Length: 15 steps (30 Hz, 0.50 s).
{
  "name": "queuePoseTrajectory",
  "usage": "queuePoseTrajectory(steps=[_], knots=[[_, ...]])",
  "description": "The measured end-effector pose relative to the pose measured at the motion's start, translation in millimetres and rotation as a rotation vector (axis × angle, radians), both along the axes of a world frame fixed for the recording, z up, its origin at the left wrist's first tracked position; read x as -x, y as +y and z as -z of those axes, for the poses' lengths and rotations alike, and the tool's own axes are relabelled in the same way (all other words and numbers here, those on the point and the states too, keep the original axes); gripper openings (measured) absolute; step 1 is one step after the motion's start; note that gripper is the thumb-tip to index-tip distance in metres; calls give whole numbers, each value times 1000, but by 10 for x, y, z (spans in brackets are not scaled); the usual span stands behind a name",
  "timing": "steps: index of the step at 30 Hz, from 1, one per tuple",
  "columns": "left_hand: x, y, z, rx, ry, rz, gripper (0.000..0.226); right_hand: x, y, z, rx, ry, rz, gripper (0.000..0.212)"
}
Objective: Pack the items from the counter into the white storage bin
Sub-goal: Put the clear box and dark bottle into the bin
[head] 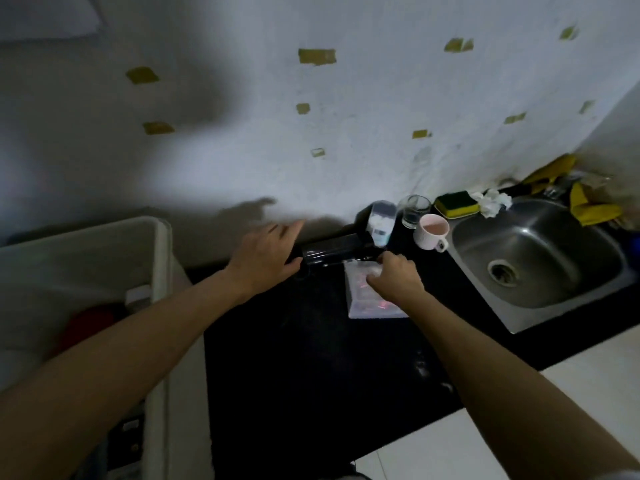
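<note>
Both hands are working at the back of the dark worktop [311, 341]. Left hand [266, 258], fingers spread, is resting on a black box [332, 249]; right hand [394, 275] is pinching the box's other end over a clear packet [370, 299]. White storage bin [161, 258] is already holding some things, a red one among them. Packing looks part done: box, packet, bottle [381, 221], glass [414, 209] and mug [433, 232] are still waiting.

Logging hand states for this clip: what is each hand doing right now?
Left hand: open, fingers spread, resting on the black box; no grasp.
Right hand: closed on the clear plastic bag.
</note>
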<state>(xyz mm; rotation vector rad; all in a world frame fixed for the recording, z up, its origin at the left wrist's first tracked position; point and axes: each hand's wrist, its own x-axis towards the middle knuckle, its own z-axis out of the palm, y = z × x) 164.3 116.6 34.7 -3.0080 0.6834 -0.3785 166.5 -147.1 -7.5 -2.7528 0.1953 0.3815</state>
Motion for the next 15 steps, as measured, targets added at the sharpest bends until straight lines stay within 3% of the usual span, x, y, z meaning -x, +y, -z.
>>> queuePoseTrajectory(steps=[4,9,15], knots=[[-205,-318,217,4,63,0,60,-154,-405,217,-8,94,99,61],[-473,-623,554,-19,214,-40,65,-274,-772,492,-10,199,160,39],[-865,-860,837,-75,327,-123,69,-468,-1012,792,-89,294,169,50]])
